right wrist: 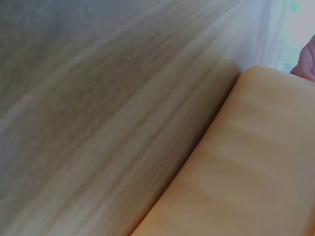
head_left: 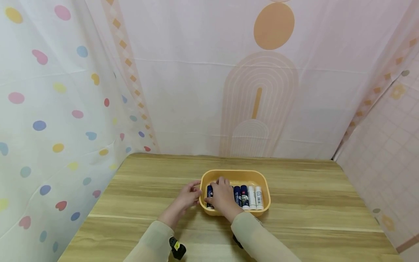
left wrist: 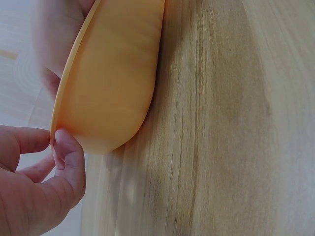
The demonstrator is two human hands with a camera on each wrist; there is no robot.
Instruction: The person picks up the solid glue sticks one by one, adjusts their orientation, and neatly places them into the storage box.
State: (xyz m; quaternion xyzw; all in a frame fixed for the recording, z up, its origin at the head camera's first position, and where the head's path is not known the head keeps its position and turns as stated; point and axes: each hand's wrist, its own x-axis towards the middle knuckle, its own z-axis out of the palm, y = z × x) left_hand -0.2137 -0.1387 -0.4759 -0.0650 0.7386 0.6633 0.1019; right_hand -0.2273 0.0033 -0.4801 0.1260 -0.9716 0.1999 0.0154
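A yellow-orange plastic basket (head_left: 235, 172) sits on the table with a row of glue sticks in it. Toward its right end stand white glue sticks (head_left: 255, 198), beside dark blue ones (head_left: 240, 196); another dark blue glue stick (head_left: 210, 193) lies at the left end. My left hand (head_left: 188, 196) pinches the basket's left rim between thumb and fingers, plain in the left wrist view (left wrist: 44, 187). Over the left part of the row, my right hand (head_left: 225, 198) reaches down inside the basket. Its palm hides the sticks beneath, so whether it grips one is unclear.
The wood-grain table (head_left: 147, 189) runs out on both sides of the basket. Patterned curtains hang behind it (head_left: 183, 91) and to the left (head_left: 65, 134). In the right wrist view, the basket's outer wall (right wrist: 246, 157) rests against the tabletop.
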